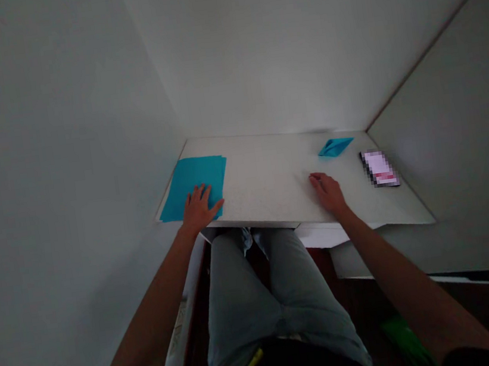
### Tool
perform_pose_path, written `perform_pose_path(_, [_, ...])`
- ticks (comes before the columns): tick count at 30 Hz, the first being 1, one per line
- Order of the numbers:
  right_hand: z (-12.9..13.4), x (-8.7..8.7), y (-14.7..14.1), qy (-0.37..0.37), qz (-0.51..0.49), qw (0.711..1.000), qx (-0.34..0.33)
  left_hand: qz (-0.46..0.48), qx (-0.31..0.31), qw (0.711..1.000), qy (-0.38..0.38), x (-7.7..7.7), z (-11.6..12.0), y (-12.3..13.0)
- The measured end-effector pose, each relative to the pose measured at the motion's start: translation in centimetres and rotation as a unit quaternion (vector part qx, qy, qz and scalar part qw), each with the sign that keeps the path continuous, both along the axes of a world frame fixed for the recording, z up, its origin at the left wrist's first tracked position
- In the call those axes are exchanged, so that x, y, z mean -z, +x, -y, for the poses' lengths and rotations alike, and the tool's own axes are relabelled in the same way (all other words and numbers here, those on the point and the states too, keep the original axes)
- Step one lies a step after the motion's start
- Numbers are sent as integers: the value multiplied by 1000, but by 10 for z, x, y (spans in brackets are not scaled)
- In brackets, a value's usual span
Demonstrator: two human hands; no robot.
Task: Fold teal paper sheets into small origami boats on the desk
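Observation:
My left hand (198,210) lies flat with fingers spread on a few blue paper sheets (198,174). The sheets are stacked slightly out of line at the left end of the white desk (267,186). My right hand (327,191) rests on the desktop right of the middle, its fingers curled together and nothing visible in them. Beyond that hand, near the back wall, sits a folded blue paper piece (336,147) with pointed ends. It stands apart from both hands.
A phone (379,169) with a lit, blurred screen lies at the desk's right end. Walls enclose the desk at the left, back and right. My legs are below its front edge. Something green (407,341) is on the dark floor at lower right.

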State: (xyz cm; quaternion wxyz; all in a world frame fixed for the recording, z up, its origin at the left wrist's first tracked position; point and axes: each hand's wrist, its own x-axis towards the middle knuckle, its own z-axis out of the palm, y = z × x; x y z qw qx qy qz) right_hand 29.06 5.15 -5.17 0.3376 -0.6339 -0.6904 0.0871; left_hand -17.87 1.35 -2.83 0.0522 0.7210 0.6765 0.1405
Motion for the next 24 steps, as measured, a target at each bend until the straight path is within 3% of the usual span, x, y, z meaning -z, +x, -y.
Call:
perform_pose_path(7, [-3, -4, 1, 6, 18, 999, -31, -39, 0, 999, 17, 17, -4, 4])
perform_pose_path(13, [-53, -11, 27, 15, -2, 1000, 7, -50, -2, 998, 33, 15, -2, 5])
perform_pose_path(17, [-81, -15, 32, -20, 15, 999, 31, -46, 1, 998, 44, 15, 0, 7])
perform_pose_path(20, [-80, -16, 23, -29, 28, 999, 4, -45, -1, 998, 38, 14, 0, 5])
perform_pose_path(24, [-50, -14, -3, -2, 23, 997, -68, -53, -23, 998, 6, 3, -7, 9])
